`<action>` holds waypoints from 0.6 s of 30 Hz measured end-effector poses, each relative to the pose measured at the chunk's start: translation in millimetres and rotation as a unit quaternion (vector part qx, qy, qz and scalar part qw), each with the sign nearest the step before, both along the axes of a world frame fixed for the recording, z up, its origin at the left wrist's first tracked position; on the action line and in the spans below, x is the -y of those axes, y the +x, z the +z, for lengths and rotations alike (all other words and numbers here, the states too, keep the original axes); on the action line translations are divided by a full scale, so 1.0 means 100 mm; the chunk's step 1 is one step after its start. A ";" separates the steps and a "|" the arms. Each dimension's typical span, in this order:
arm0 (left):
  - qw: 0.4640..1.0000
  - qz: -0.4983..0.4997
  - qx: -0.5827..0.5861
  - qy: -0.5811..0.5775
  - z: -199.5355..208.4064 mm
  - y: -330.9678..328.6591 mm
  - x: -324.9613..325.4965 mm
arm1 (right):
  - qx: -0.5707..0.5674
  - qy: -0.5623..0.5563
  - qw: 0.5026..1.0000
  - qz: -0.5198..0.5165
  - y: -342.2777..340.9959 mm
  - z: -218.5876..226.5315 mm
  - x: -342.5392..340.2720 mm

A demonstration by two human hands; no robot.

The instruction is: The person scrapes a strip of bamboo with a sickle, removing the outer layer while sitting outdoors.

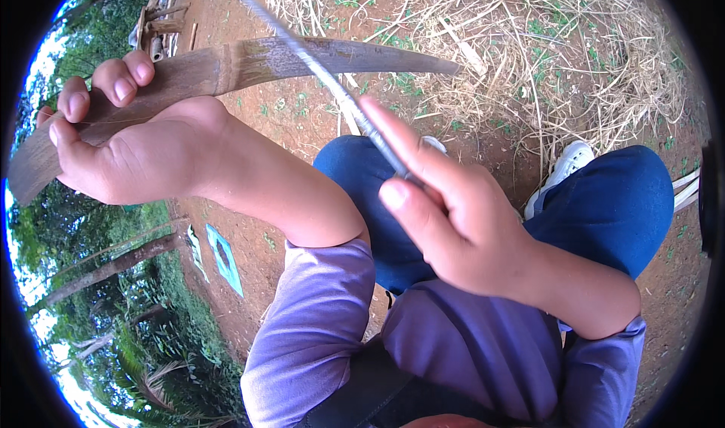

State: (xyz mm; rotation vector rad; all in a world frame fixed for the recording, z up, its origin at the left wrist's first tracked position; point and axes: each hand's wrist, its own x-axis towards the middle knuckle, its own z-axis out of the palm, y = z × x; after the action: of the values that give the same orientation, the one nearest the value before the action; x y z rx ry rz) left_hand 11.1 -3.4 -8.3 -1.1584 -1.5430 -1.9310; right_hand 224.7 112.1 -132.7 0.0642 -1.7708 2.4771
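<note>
My left hand [143, 152] is closed around the broad end of a long brown piece that looks like split bamboo [279, 58]. This piece has a ringed joint partway along, curves gently, and tapers to a point on the right. In my right hand [468, 217] is a long, narrow grey metal tool [332, 84], perhaps a knife seen edge-on. My forefinger lies along it, and my thumb presses near its lower end. The tool slants up to the left and crosses the bamboo in view; whether they touch I cannot tell. Its far end is blurred, and its handle is hidden in my fist.
Pale strips and shavings [544, 73] litter the reddish ground ahead. My bent knees [619, 194] in blue trousers are below the hands, with a white shoe [566, 167] between them. A blue-edged sheet [225, 262] lies at the left, near bushes and slanting trunks [113, 266].
</note>
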 end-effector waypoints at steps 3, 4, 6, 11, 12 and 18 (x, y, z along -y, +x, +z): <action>1.000 -0.009 0.008 0.014 -0.01 0.06 -0.11 | -0.104 0.061 0.993 -0.015 -0.03 0.00 -0.03; 1.000 -0.002 -0.002 0.007 -0.01 0.05 -0.11 | -0.052 0.054 0.997 0.003 -0.03 0.00 -0.07; 1.000 0.012 -0.020 -0.006 -0.01 0.05 -0.09 | 0.080 0.015 0.996 0.032 -0.04 -0.08 -0.09; 1.000 0.005 0.004 0.023 -0.01 0.12 -0.15 | -0.002 -0.002 0.999 0.038 -0.01 0.03 -0.12; 1.000 0.000 0.005 0.022 -0.01 0.11 -0.14 | -0.016 -0.009 0.999 0.041 0.02 0.04 -0.10; 0.999 -0.013 0.014 0.031 -0.05 0.14 -0.09 | 0.014 -0.085 0.993 0.076 -0.02 0.15 -0.11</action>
State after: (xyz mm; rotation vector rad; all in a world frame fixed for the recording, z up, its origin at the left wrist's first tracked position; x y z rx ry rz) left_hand 25.6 6.1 -12.9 -1.1348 -1.4778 -2.0048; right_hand 223.1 123.4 -117.5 0.1576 -1.6133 2.7387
